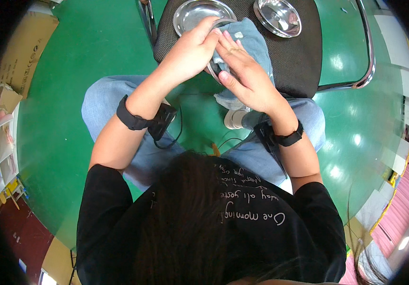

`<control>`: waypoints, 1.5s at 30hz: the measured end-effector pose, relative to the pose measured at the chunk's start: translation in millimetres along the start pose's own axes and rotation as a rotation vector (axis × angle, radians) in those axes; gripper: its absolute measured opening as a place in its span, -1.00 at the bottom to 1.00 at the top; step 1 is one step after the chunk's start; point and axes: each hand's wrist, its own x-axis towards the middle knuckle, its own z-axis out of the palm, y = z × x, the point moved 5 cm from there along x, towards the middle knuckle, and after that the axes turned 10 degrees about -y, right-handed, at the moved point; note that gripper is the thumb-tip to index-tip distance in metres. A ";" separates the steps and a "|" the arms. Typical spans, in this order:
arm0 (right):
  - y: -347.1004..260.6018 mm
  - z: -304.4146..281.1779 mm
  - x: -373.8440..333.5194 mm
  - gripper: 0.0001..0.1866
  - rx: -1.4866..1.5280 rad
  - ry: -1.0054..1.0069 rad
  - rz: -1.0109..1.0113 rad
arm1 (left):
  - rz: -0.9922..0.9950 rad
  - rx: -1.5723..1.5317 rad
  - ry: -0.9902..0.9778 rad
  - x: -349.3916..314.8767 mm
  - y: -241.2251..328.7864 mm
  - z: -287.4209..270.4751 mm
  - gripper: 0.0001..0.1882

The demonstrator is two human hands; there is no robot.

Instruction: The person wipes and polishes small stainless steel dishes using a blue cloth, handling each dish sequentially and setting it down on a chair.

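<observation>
My left hand [196,50] grips the edge of a round steel dish [210,71], which is tilted above the front of a chair seat. The fingers behind the dish are hidden. My right hand [247,78] presses a grey-blue cloth [256,40] against the inside of that dish, its fingers bent over the cloth and the thumb near the rim. Part of the cloth drapes over the seat and hangs down below my right hand. Most of the dish's inside is covered by cloth and fingers.
On the black mesh chair seat [299,61] lie a shiny steel dish [199,16] at left and another steel dish [280,16] at right. A curved chrome chair frame [368,57] stands to the right. At far left are a cardboard box [28,52] and white shelves [2,142].
</observation>
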 end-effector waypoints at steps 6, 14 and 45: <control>-9.9 -2.2 5.0 -0.43 0.135 -0.056 -0.111 | 0.000 -0.013 0.081 -0.7 4.4 -11.8 -0.68; 0.3 -30.5 -1.6 -0.79 0.416 0.032 -0.051 | 0.002 -0.095 0.061 2.1 7.2 -14.8 -0.69; 67.3 -32.7 -23.2 -0.74 0.325 0.535 0.419 | 0.072 -0.307 0.018 -0.9 18.1 3.1 -0.66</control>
